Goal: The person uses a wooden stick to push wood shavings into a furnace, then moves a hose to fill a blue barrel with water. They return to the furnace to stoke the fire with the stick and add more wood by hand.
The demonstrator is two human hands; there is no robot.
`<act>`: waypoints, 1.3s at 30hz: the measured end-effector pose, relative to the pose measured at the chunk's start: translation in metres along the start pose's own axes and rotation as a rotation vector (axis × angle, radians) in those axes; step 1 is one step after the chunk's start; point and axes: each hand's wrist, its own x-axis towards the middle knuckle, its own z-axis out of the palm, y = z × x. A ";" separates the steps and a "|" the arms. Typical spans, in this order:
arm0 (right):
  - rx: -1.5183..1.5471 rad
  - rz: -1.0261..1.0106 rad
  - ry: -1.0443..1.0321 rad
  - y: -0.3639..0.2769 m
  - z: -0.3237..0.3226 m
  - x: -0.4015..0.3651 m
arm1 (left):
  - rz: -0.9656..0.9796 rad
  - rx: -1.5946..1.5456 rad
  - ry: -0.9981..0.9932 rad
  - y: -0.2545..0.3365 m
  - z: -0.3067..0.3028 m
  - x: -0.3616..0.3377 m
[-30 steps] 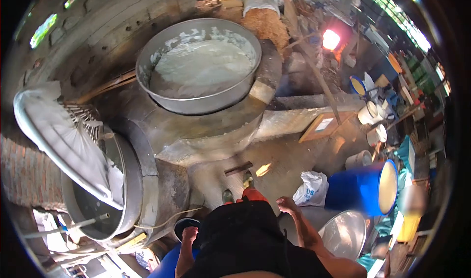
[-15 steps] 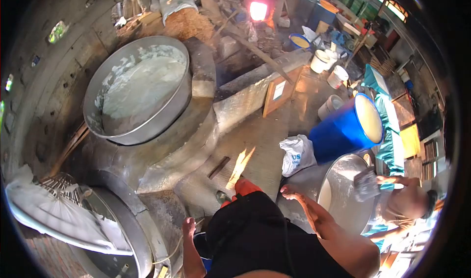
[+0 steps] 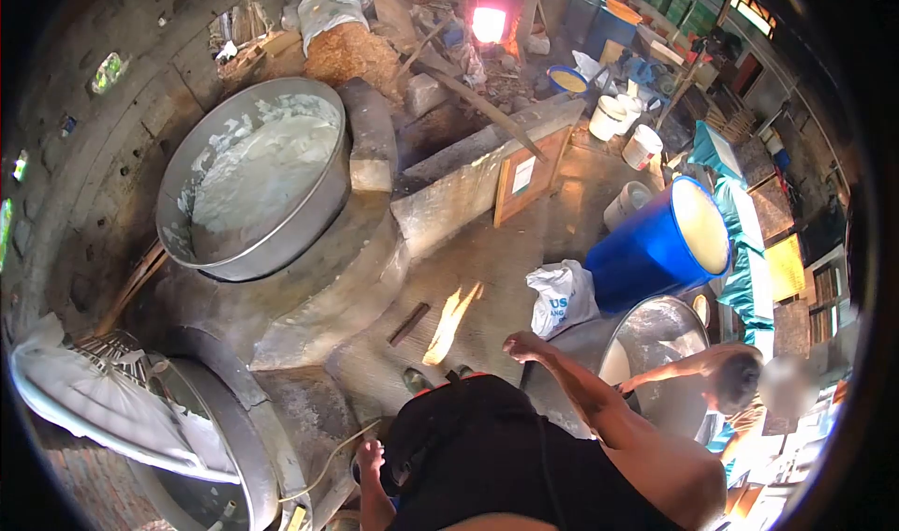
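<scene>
My right hand (image 3: 524, 346) hangs in front of me with its fingers curled and nothing visible in it, just left of a large shiny metal basin (image 3: 655, 344) and below a white printed sack (image 3: 559, 297). My left hand (image 3: 369, 457) is low at my side beside the stove's base, near a thin cord (image 3: 328, 465); its fingers are loosely apart and empty. A big round metal pan (image 3: 253, 175) of white foamy liquid sits on the grey clay stove (image 3: 318, 287) ahead to the left.
A blue barrel (image 3: 655, 245) of pale liquid stands right of the sack. Another person (image 3: 730, 381) bends over the shiny basin. A second pan (image 3: 206, 437) with a white cloth frame sits lower left. Fire (image 3: 487, 23) glows at the back, near white buckets (image 3: 626, 128).
My view has swung right and my body has turned. My right hand has risen a little toward the sack. The other person has leaned in over the shiny basin.
</scene>
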 end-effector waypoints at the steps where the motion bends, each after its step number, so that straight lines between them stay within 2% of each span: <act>1: 0.054 0.036 -0.016 0.002 -0.002 0.001 | -0.046 -0.091 -0.062 -0.027 0.004 0.010; 2: 0.056 0.036 -0.014 -0.001 -0.005 -0.003 | -0.093 -0.181 -0.125 -0.079 0.013 0.030; 4: 0.105 0.063 0.013 -0.013 -0.016 -0.020 | 0.382 0.389 0.190 -0.144 0.041 0.038; 5: 0.107 0.065 0.013 -0.007 -0.019 -0.023 | 0.101 0.288 0.048 -0.121 0.042 0.007; 6: 0.130 0.070 0.006 -0.001 -0.020 -0.027 | 0.100 0.290 0.046 -0.116 0.047 -0.011; 8: 0.160 0.077 0.005 0.005 -0.027 -0.042 | -0.112 0.060 -0.004 -0.107 0.058 -0.032; 10: 0.129 0.101 0.023 0.011 -0.033 -0.062 | -0.158 0.028 -0.011 -0.075 0.062 -0.054; 11: 0.274 0.091 -0.035 0.046 -0.023 -0.053 | -0.052 0.139 -0.041 -0.029 0.058 -0.083; 12: 0.420 0.089 -0.096 0.083 -0.013 -0.043 | -0.047 0.163 -0.083 -0.022 0.061 -0.082; 13: 0.340 0.095 -0.080 0.099 -0.005 -0.048 | -0.041 0.186 -0.125 -0.015 0.063 -0.081; 14: 0.261 0.099 -0.063 0.120 0.001 -0.050 | -0.109 0.083 -0.068 -0.008 0.070 -0.078; 15: 0.963 0.168 -0.430 0.168 0.006 -0.034 | -0.107 0.078 -0.086 -0.008 0.073 -0.072; 16: 0.965 0.165 -0.425 0.158 0.002 -0.050 | -0.102 0.075 -0.104 -0.010 0.075 -0.057; 18: 0.222 0.274 -0.002 0.111 -0.005 -0.108 | -0.053 0.008 -0.092 -0.026 0.083 -0.018; 19: 0.167 0.264 -0.039 0.123 0.001 -0.111 | 0.006 0.095 -0.115 -0.018 0.084 -0.011; 21: 0.182 0.305 -0.060 0.140 0.015 -0.120 | 0.061 0.185 -0.142 -0.017 0.089 0.000; 23: 0.306 0.387 -0.059 0.145 0.021 -0.127 | 0.299 0.071 0.022 -0.006 0.103 0.006; 24: 0.303 0.388 -0.059 0.147 0.022 -0.127 | 0.298 0.068 0.022 -0.004 0.104 0.004; 26: 0.406 0.345 -0.095 0.153 0.023 -0.123 | 0.157 0.027 -0.033 0.039 0.104 -0.035; 28: 0.459 0.326 -0.117 0.156 0.025 -0.117 | 0.132 0.033 -0.048 0.035 0.106 -0.043; 30: 0.261 0.254 -0.105 0.143 0.017 -0.110 | 0.122 0.005 0.003 0.041 0.107 -0.065; 31: 0.268 0.279 -0.138 0.148 0.020 -0.094 | 0.079 0.015 -0.052 0.015 0.104 -0.052; 32: 0.271 0.279 -0.139 0.161 0.026 -0.075 | 0.079 0.017 -0.052 0.016 0.102 -0.060; 34: 0.075 0.030 -0.126 0.201 0.046 -0.028 | 0.050 0.303 -0.063 0.019 0.099 -0.094; 35: 0.078 -0.004 -0.093 0.180 0.035 -0.034 | 0.113 0.238 -0.032 0.017 0.100 -0.109; 38: 0.123 -0.162 0.008 0.101 -0.010 -0.076 | 0.086 0.259 -0.028 0.001 0.097 -0.130; 39: 0.128 -0.168 -0.017 0.102 -0.011 -0.066 | 0.076 0.278 -0.024 -0.007 0.097 -0.138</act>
